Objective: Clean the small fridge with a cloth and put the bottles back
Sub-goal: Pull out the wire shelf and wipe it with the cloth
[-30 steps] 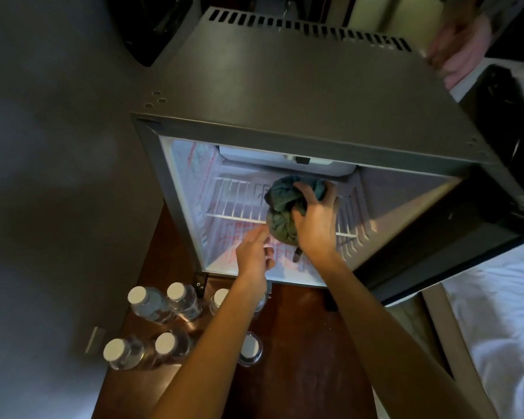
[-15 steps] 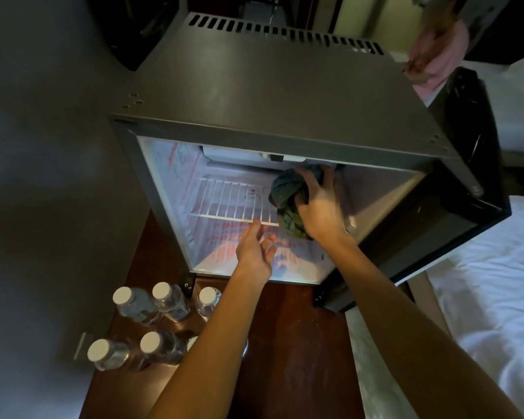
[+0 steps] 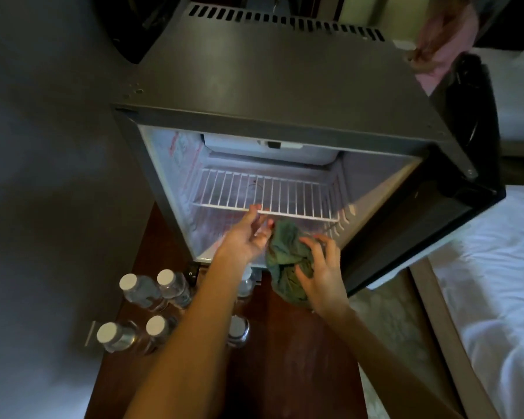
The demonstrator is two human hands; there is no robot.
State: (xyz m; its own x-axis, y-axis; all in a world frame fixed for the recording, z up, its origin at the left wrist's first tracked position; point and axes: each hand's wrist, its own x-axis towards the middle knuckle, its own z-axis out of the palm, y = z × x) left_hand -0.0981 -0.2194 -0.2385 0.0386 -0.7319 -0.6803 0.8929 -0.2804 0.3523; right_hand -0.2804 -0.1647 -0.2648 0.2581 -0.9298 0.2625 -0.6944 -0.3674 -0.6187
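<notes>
Green cloth (image 3: 288,261) bunched at fridge (image 3: 285,86) mouth, below shelf (image 3: 270,195) front wire. Gripping it from 4 o'clock: right hand (image 3: 321,273), fingers curled into folds. At cloth's 9 o'clock, just beside it: left hand (image 3: 248,237), loosely spread, holding nothing. Advice: rebunch to fresh face, wipe floor and walls back-to-front. Capped bottles (image 3: 152,297) stand on desk (image 3: 285,358), 7 o'clock of fridge.

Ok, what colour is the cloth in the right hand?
Dark green, no visible pattern; the cloth shows best in the head view.
</notes>
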